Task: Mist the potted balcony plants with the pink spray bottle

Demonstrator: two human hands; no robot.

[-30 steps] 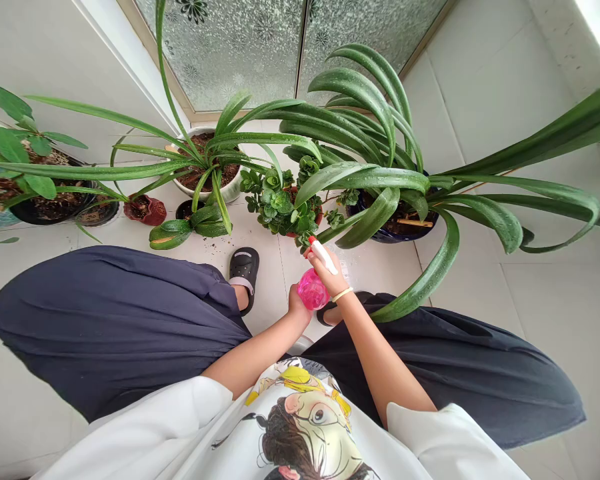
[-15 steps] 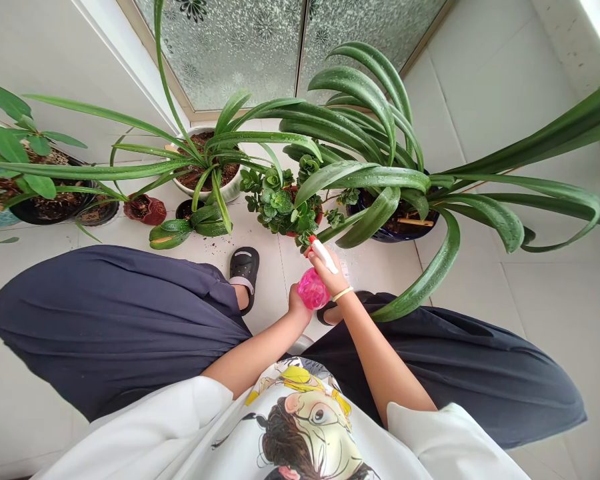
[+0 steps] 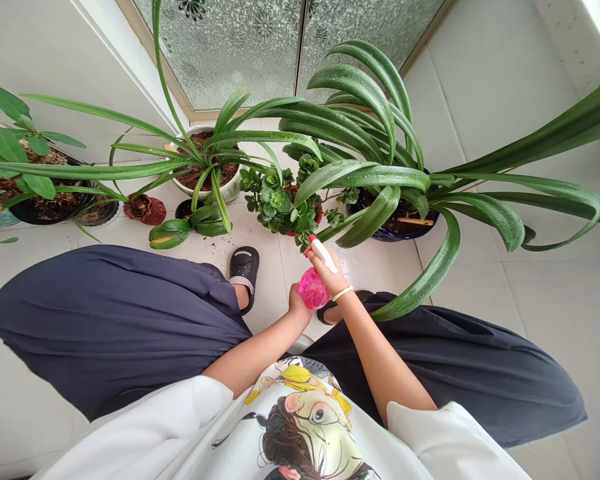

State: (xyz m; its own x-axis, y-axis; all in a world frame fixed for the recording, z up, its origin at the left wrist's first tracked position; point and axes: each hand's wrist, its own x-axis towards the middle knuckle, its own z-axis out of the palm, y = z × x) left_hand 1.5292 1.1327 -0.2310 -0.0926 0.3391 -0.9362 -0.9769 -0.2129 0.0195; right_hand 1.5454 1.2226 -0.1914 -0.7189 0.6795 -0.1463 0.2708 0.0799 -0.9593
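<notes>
Between my knees I hold a spray bottle (image 3: 313,289) with a clear pink body and a white and red trigger head. My right hand (image 3: 333,275) is closed around the head and trigger, its fingers partly hidden. Against the left side of the pink body, my left hand (image 3: 298,301) supports the bottle. The red nozzle points away from me, close to the lower leaves of a small succulent (image 3: 275,203) in a red pot. Water drops show on the long strap leaves of the big plant (image 3: 380,177) beside it.
A white pot (image 3: 233,189) with a long-leaved plant stands left of the succulent. Further left are a small dark red pot (image 3: 145,209) and a black pot (image 3: 55,207). A frosted glass door (image 3: 250,53) is behind. One long leaf (image 3: 430,287) hangs over my right knee.
Almost nothing differs. Both hands keep the spray bottle in the same place, and the plants have not visibly moved.
</notes>
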